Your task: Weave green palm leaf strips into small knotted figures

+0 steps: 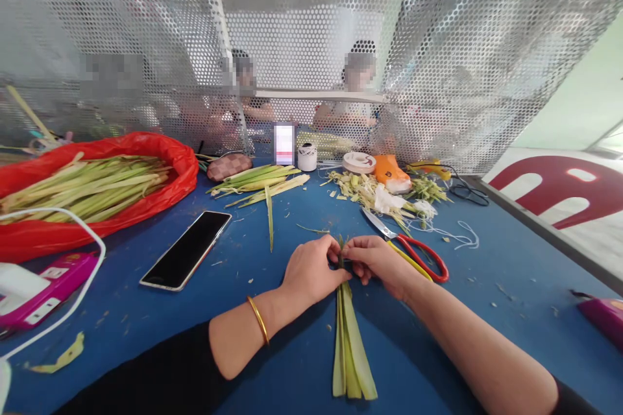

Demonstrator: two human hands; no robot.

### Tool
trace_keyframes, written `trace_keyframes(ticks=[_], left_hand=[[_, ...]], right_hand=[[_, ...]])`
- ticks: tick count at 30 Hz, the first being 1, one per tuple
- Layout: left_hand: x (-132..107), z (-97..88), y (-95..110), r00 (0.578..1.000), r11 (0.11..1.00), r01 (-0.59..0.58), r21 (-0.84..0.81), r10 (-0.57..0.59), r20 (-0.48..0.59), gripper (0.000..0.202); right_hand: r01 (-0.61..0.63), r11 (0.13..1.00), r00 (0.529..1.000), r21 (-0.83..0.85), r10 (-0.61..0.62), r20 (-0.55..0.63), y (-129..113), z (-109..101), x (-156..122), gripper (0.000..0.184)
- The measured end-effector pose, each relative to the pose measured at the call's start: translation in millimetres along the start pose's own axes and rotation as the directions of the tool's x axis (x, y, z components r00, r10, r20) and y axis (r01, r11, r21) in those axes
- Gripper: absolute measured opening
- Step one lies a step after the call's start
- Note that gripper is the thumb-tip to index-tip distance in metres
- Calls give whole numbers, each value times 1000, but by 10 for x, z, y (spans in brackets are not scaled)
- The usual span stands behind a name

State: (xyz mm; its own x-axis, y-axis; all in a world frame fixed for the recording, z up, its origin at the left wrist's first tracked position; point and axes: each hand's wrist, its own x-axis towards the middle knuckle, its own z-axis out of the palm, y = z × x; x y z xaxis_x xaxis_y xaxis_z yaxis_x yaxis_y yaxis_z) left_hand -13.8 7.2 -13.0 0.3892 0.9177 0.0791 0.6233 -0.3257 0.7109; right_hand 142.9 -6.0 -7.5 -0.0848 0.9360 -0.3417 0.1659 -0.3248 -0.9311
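Observation:
A small bundle of green leaf strips (351, 350) lies lengthwise before me on the blue table, its loose ends fanned toward me. My left hand (314, 267) wears a gold bangle at the wrist and pinches the bundle near its far end. Close against it, my right hand (374, 260) has thumb and fingers closed at the same narrow top of the strips. Just beyond my right hand rest scissors (422, 251) with red handles, and a yellow-handled tool (411, 260) is partly covered by that hand.
A red plastic bag (182, 159) of leaf strips (97, 188) stands at the left. Near it are a dark-screened phone (187, 251) and a purple power strip (63, 285). Leaf scraps (360, 191), a tape roll (359, 163) and white string (467, 237) lie beyond my hands. A perforated metal screen (311, 39) closes the back.

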Motion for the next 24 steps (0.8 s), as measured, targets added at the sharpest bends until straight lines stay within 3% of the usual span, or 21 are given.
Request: trace_keyframes(ticks=[5,14,17,21,24], left_hand=[[-14,-9,-7,999,998,50,42,-50,1,30],[-4,0,-5,999,998,43,52,-43,3,36],[4,-4,-4,1000,999,24,43,-24,9,35],[16,-11,-2,999,999,31,37,-32,23,37],[20,-15,0,999,999,31,40,-32,24,38]], right_hand=[[18,950,997,-312,-41,-68,33,-13,12,4],[137,823,974,-552,-213,-76,28,31,-29,11],[157,849,975,-505,-216,-59,-4,31,-37,9],[59,940,995,-337,-81,-51,-27,0,-25,8],[32,939,997,-342,-52,-48,-13,-11,-16,8]])
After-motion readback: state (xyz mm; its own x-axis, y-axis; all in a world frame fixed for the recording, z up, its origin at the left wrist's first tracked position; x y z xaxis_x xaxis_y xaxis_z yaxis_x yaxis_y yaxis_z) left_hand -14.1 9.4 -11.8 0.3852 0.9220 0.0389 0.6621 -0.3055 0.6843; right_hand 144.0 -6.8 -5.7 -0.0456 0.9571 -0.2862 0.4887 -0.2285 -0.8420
